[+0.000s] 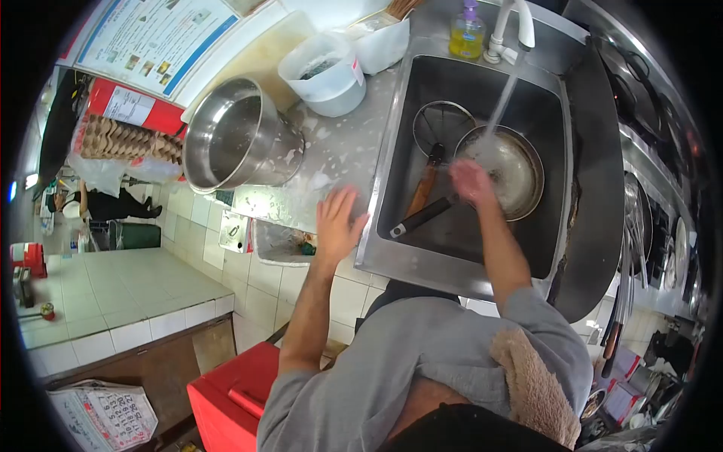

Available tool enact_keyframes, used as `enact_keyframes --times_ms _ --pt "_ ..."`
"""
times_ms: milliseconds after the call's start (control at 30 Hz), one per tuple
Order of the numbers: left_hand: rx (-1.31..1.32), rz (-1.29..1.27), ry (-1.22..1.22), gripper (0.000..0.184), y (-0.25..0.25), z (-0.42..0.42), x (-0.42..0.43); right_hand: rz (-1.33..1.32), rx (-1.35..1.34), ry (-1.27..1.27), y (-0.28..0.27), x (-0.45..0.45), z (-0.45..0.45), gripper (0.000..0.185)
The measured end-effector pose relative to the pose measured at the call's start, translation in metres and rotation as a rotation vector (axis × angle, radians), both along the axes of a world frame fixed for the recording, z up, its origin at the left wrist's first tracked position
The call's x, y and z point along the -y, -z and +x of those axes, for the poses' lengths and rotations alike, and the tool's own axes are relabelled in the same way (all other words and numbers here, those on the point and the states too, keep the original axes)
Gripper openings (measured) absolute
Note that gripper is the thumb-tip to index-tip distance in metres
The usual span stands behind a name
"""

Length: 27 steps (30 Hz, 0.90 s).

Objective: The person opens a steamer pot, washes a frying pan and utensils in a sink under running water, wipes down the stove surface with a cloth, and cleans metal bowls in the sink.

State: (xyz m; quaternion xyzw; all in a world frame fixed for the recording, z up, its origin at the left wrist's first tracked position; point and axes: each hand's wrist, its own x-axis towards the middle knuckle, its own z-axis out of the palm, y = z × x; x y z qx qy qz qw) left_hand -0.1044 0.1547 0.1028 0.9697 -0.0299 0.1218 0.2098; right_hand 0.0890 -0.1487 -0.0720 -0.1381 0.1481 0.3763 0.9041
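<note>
My left hand [339,222] is spread, palm down, over the front edge of the wet steel counter [339,154], left of the sink [369,242]. Inside the sink, my right hand [471,183] is over the left rim of a round pan [514,177]; it is blurred, and whether it holds anything cannot be made out. Water runs from the white faucet [526,30] into the pan. The pan's black handle [423,217] points to the lower left. A round wire strainer [444,128] with a wooden handle lies beside the pan.
A large steel pot [226,139] and a white plastic tub [327,83] stand on the counter. A soap bottle [467,38] is behind the sink. Below the counter is a lined bin [279,245]. Utensils hang at the right. Another person [117,202] is far left.
</note>
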Motion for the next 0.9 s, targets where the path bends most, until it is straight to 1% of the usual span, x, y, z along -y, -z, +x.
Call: enact_keyframes --times_ms 33,67,100,133,200,233,267,300,367,400,467,500,567,600,633,667,700,767,800,833,867,900 --pt "-0.040 0.071 -0.014 0.054 0.013 0.019 0.003 -0.107 0.119 0.056 -0.044 -0.037 -0.008 0.024" --pt "-0.092 0.166 -0.049 0.057 0.025 0.050 0.009 -0.183 0.255 -0.036 -0.107 -0.077 -0.020 0.026" --pt "-0.129 0.265 -0.072 0.061 0.034 0.089 0.012 -0.252 0.406 -0.115 -0.153 -0.105 -0.024 0.029" --pt "-0.142 0.296 -0.107 0.061 0.041 0.111 0.013 -0.253 0.416 -0.122 -0.163 -0.115 -0.025 0.029" --pt "-0.151 0.326 -0.157 0.061 0.043 0.139 0.018 -0.535 0.583 -0.100 -0.173 -0.130 -0.029 0.032" --pt "-0.169 0.298 -0.114 0.060 0.043 0.145 0.022 -0.533 0.586 -0.116 -0.167 -0.127 -0.031 0.032" --pt "-0.191 0.268 -0.073 0.059 0.043 0.143 0.021 -0.619 0.614 -0.078 -0.156 -0.114 -0.032 0.034" --pt "-0.196 0.262 -0.090 0.059 0.044 0.135 0.014 -0.703 0.645 -0.040 -0.146 -0.098 -0.031 0.036" --pt "-0.171 0.270 0.043 0.057 0.045 0.104 -0.004 -0.851 0.567 0.045 -0.128 -0.055 -0.038 0.036" --pt "-0.181 0.304 0.040 0.058 0.046 0.088 -0.017 -0.901 0.513 0.048 -0.100 -0.025 -0.036 0.036" --pt "-0.190 0.343 0.040 0.058 0.043 0.058 -0.045 -1.040 0.375 0.131 -0.068 0.031 -0.041 0.037" --pt "-0.190 0.382 0.050 0.059 0.042 0.045 -0.058 -1.058 0.339 0.187 -0.065 0.053 -0.049 0.037" --pt "-0.226 0.373 0.022 0.060 0.043 0.036 -0.070 -1.134 0.263 0.290 -0.065 0.086 -0.065 0.036" --pt "-0.242 0.349 -0.112 0.061 0.042 0.039 -0.066 -1.187 0.226 0.331 -0.064 0.093 -0.071 0.035" --pt "-0.259 0.327 -0.254 0.063 0.043 0.041 -0.062 -1.182 0.232 0.306 -0.061 0.097 -0.077 0.035" --pt "-0.206 0.357 -0.314 0.063 0.051 0.046 -0.052 -1.189 0.214 0.343 -0.059 0.098 -0.081 0.035" --pt "-0.215 0.358 -0.340 0.063 0.051 0.046 -0.039 -1.197 0.197 0.381 -0.057 0.095 -0.083 0.035" --pt "-0.222 0.297 -0.178 0.062 0.043 0.046 -0.023 -1.202 0.240 0.356 -0.054 0.072 -0.084 0.033" --pt "-0.225 0.294 -0.195 0.062 0.044 0.041 -0.023 -1.224 0.318 0.302 -0.062 0.053 -0.088 0.032" --pt "-0.202 0.295 -0.125 0.062 0.045 0.038 -0.024 -1.245 0.398 0.252 -0.068 0.036 -0.091 0.030" --pt "-0.178 0.295 -0.056 0.061 0.045 0.034 -0.026 -1.220 0.460 0.176 -0.069 0.023 -0.093 0.035" --pt "-0.177 0.290 -0.069 0.061 0.045 0.029 -0.030 -1.220 0.471 0.166 -0.076 0.008 -0.099 0.035"
